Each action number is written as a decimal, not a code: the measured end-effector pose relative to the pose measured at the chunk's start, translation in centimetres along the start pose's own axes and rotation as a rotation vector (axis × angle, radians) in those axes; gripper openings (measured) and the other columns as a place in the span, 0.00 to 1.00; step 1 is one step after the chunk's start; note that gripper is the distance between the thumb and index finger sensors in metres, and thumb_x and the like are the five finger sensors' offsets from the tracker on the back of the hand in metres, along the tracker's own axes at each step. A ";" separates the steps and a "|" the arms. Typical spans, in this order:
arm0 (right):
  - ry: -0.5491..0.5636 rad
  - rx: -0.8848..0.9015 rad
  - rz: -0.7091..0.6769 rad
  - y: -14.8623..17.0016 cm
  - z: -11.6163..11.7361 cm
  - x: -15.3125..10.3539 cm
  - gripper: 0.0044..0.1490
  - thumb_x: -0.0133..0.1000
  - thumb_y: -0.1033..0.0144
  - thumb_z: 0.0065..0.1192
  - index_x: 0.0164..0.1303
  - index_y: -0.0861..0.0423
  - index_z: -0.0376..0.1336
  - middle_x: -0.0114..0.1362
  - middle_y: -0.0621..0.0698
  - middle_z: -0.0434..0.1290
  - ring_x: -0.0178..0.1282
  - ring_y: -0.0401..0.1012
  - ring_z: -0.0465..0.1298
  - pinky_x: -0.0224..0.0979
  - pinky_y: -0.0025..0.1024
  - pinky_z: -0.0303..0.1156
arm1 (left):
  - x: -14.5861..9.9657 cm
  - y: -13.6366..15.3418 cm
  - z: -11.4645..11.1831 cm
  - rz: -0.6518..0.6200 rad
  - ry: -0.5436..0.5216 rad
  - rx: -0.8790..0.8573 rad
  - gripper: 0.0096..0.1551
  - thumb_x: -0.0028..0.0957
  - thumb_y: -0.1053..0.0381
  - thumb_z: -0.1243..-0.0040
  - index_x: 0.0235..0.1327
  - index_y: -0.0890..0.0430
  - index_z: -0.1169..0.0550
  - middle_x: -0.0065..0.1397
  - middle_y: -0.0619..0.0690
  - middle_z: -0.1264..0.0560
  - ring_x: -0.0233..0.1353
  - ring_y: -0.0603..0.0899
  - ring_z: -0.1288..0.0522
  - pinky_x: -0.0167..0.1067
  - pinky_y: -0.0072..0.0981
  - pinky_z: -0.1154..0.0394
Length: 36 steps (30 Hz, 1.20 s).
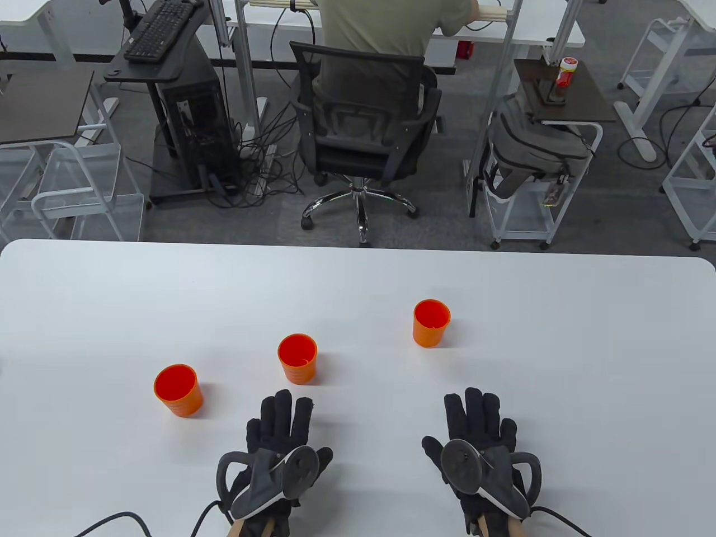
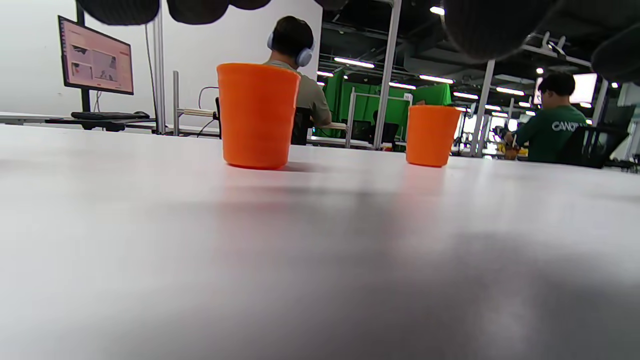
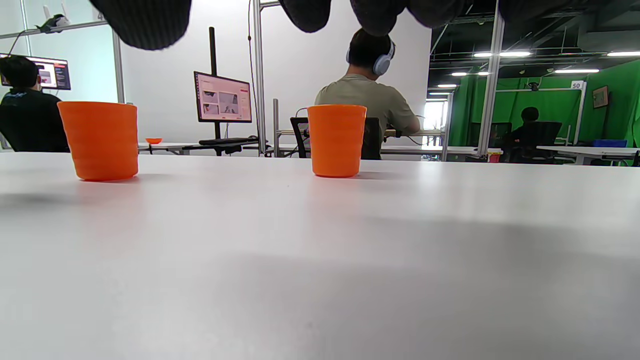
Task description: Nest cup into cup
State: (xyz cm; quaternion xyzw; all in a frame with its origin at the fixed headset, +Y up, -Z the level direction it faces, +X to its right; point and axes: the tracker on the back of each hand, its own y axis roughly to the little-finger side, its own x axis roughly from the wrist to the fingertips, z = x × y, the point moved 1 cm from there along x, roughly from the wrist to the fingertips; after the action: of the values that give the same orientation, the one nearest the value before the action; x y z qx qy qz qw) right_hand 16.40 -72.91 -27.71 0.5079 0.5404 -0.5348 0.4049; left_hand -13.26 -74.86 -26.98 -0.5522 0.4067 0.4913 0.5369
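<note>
- Cups, three orange ones, stand upright on the white table (image 1: 559,335), mouths up, well apart from each other.
- Left cup (image 1: 178,390) sits to the left of the left hand (image 1: 277,447), a bit past its fingertips.
- Middle cup (image 1: 297,358) stands just ahead of the left hand's fingers (image 1: 282,405), near but not touching.
- Far cup (image 1: 431,323) stands beyond the right hand (image 1: 478,447), ahead of its fingers (image 1: 475,403) and a little to their left, with bare table between.
- Both hands lie flat, palms down, fingers stretched out, holding nothing.
- A person (image 1: 386,33) sits in a black chair (image 1: 363,128) past the table, back turned.
</note>
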 end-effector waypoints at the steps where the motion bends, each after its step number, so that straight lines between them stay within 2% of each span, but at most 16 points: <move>1: 0.012 0.009 0.000 0.1 -0.1 0.0 0.55 0.63 0.38 0.49 0.87 0.62 0.40 0.87 0.72 0.43 0.82 0.69 0.45 0.73 0.76 0.49 | 0.1 0.5 0.3 0.025 -0.021 -0.030 0.59 0.58 0.22 0.53 0.86 0.59 0.51 0.88 0.72 0.50 0.83 0.76 0.44 0.73 0.73 0.38; 6: 0.020 0.049 0.006 0.9 -0.3 0.1 0.55 0.63 0.38 0.49 0.87 0.62 0.41 0.87 0.72 0.43 0.82 0.69 0.45 0.73 0.76 0.49 | 1.4 3.0 1.7 0.133 -0.058 -0.167 0.65 0.54 0.19 0.49 0.86 0.62 0.51 0.88 0.70 0.46 0.83 0.74 0.38 0.73 0.71 0.35; 11: 0.027 0.083 0.020 1.6 -0.4 0.2 0.54 0.63 0.38 0.49 0.87 0.62 0.41 0.87 0.72 0.44 0.82 0.69 0.45 0.73 0.76 0.49 | 4.4 5.5 2.8 0.237 -0.047 -0.332 0.72 0.47 0.17 0.43 0.85 0.65 0.50 0.88 0.69 0.44 0.83 0.71 0.36 0.73 0.68 0.33; 14: 0.024 0.098 0.022 1.8 -0.4 0.1 0.54 0.63 0.38 0.49 0.87 0.62 0.41 0.87 0.72 0.44 0.82 0.69 0.45 0.73 0.76 0.50 | 6.8 6.5 2.6 0.289 -0.011 -0.390 0.75 0.44 0.16 0.42 0.86 0.65 0.50 0.88 0.68 0.43 0.83 0.69 0.35 0.73 0.65 0.31; 17: 0.028 0.107 0.021 1.9 -0.4 0.1 0.54 0.63 0.38 0.50 0.87 0.62 0.41 0.86 0.72 0.44 0.82 0.69 0.45 0.73 0.75 0.50 | 8.7 6.9 2.1 0.317 0.039 -0.361 0.77 0.41 0.15 0.41 0.86 0.64 0.50 0.89 0.65 0.42 0.83 0.67 0.34 0.74 0.63 0.30; 20: 0.031 0.110 0.017 1.9 -0.4 0.2 0.54 0.63 0.38 0.50 0.87 0.62 0.42 0.86 0.72 0.44 0.82 0.69 0.46 0.73 0.75 0.50 | 10.5 7.4 1.5 0.302 0.013 -0.366 0.78 0.40 0.16 0.39 0.85 0.67 0.48 0.87 0.68 0.40 0.80 0.68 0.32 0.71 0.63 0.29; 23: 0.030 0.103 0.013 1.8 -0.5 0.2 0.54 0.63 0.38 0.50 0.87 0.62 0.42 0.87 0.72 0.44 0.82 0.69 0.46 0.73 0.75 0.50 | 12.1 7.3 0.8 0.309 0.079 -0.413 0.79 0.38 0.15 0.38 0.86 0.66 0.48 0.88 0.67 0.40 0.80 0.68 0.32 0.71 0.62 0.30; 30: 0.029 0.100 0.018 1.9 -0.6 0.3 0.54 0.63 0.38 0.50 0.87 0.62 0.42 0.86 0.72 0.44 0.82 0.69 0.46 0.73 0.75 0.50 | 13.7 6.6 -0.5 0.337 0.130 -0.330 0.77 0.38 0.16 0.36 0.85 0.65 0.45 0.85 0.63 0.34 0.78 0.66 0.27 0.70 0.60 0.27; 36: 0.031 0.104 0.028 2.1 -0.6 0.4 0.54 0.63 0.38 0.50 0.87 0.62 0.42 0.86 0.72 0.44 0.82 0.69 0.46 0.73 0.75 0.50 | 13.5 6.4 -0.8 0.362 0.081 -0.381 0.69 0.45 0.19 0.37 0.84 0.64 0.42 0.82 0.61 0.31 0.75 0.64 0.25 0.68 0.58 0.25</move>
State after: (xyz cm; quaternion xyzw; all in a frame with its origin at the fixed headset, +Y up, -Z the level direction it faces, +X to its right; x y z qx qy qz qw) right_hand 18.49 -72.48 -28.38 0.5439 0.5109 -0.5487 0.3770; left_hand -16.96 -75.24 -41.49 -0.5809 0.4202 0.6245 0.3098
